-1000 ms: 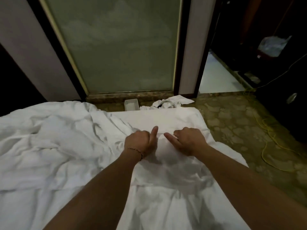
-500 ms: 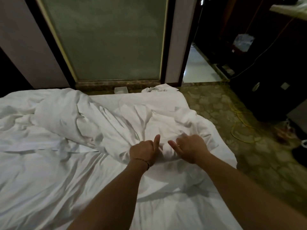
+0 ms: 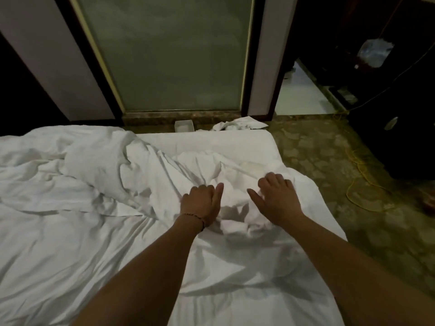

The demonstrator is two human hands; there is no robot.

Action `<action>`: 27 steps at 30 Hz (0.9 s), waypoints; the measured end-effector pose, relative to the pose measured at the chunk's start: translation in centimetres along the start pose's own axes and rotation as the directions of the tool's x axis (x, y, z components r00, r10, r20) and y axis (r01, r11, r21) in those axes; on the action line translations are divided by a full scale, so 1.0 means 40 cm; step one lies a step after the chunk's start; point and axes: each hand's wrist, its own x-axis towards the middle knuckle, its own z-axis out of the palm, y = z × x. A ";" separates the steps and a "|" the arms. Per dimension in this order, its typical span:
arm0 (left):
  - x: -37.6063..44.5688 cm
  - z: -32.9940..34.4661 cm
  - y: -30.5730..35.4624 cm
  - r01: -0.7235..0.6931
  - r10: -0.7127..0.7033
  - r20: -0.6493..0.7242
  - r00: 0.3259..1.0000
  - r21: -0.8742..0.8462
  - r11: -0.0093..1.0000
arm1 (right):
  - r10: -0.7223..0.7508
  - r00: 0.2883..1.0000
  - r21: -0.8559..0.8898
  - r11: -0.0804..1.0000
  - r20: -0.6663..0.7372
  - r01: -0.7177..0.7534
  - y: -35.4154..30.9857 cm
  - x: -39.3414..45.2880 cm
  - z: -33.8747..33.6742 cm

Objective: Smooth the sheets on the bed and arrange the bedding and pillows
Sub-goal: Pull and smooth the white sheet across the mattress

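Head view: both hands at frame centre on the crumpled white sheet (image 3: 146,180). Left hand (image 3: 201,204) has fingers curled into a bunch of fabric, thumb sticking up, beaded bracelet (image 3: 194,217) at the wrist. Right hand (image 3: 276,197) lies palm-down, fingers bent over a raised fold, thumb splayed left; can't tell if it pinches. Sheet covers the bed (image 3: 235,142) across the lower frame. Yellow cable (image 3: 362,184) on floor, right. White box (image 3: 184,126) and cloth heap (image 3: 237,124) beyond the bed's far edge.
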 end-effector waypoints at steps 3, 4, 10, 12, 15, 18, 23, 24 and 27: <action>0.065 0.023 0.028 0.000 -0.001 0.037 0.999 0.039 0.999 | 0.000 0.989 -0.010 1.000 0.147 0.002 0.073 0.064 0.030; 0.085 0.030 0.036 -0.008 0.007 0.032 0.999 0.032 0.999 | -0.006 0.981 -0.001 1.000 0.196 0.007 0.092 0.080 0.044; 0.216 0.063 0.075 -0.023 0.020 0.070 0.997 0.035 0.999 | 0.046 0.891 0.019 0.998 0.451 -0.061 0.141 0.159 0.107; 0.253 0.077 0.082 -0.014 0.007 0.152 0.988 0.041 0.999 | 0.048 0.859 0.044 0.996 0.509 -0.082 0.149 0.173 0.121; 0.275 0.102 0.050 -0.052 0.007 0.343 0.939 0.123 0.991 | 0.023 0.826 0.100 0.990 0.563 -0.096 0.159 0.165 0.145; 0.260 0.102 -0.012 -0.189 0.049 0.429 0.902 0.289 0.939 | -0.007 0.819 0.168 0.980 0.574 -0.110 0.170 0.139 0.166; 0.232 0.060 -0.059 -0.297 0.130 0.413 0.901 0.369 0.881 | -0.030 0.875 0.134 0.990 0.483 -0.040 0.165 0.120 0.135; 0.224 0.052 -0.061 -0.306 0.141 0.408 0.902 0.375 0.875 | -0.032 0.884 0.114 0.993 0.467 -0.024 0.165 0.122 0.116; 0.191 0.031 -0.066 -0.325 0.168 0.378 0.910 0.401 0.857 | -0.018 0.910 0.033 0.999 0.414 0.005 0.175 0.123 0.051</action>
